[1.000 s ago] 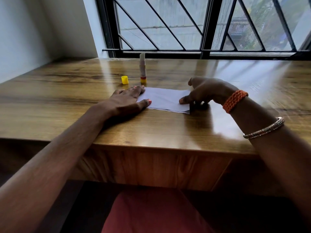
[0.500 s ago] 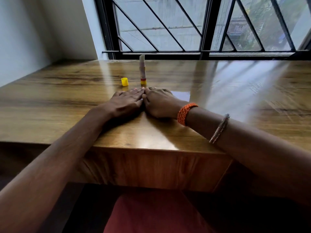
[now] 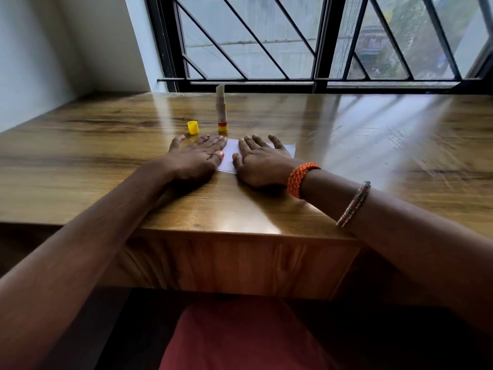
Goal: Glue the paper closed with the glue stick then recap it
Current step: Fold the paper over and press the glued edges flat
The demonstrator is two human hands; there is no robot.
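A folded white paper (image 3: 230, 156) lies flat on the wooden table (image 3: 346, 145). My left hand (image 3: 196, 160) lies flat with straight fingers at the paper's left edge. My right hand (image 3: 260, 162) presses flat on the middle and right of the paper, fingers spread. Only a strip between the hands and the paper's right corner show. Just behind the paper the uncapped glue stick (image 3: 221, 109) stands upright, its pale glue extended. Its yellow cap (image 3: 193, 127) sits on the table to the stick's left.
A barred window (image 3: 306, 41) runs along the table's far edge. A white wall (image 3: 40, 49) bounds the left side. The table's front edge (image 3: 240, 232) is close under my forearms. Red cloth (image 3: 240, 337) shows below it.
My right hand slid from the paper's right corner to the left beside my left hand, then back rightward across the sheet, now flat with fingers spread. The left hand stayed in place.
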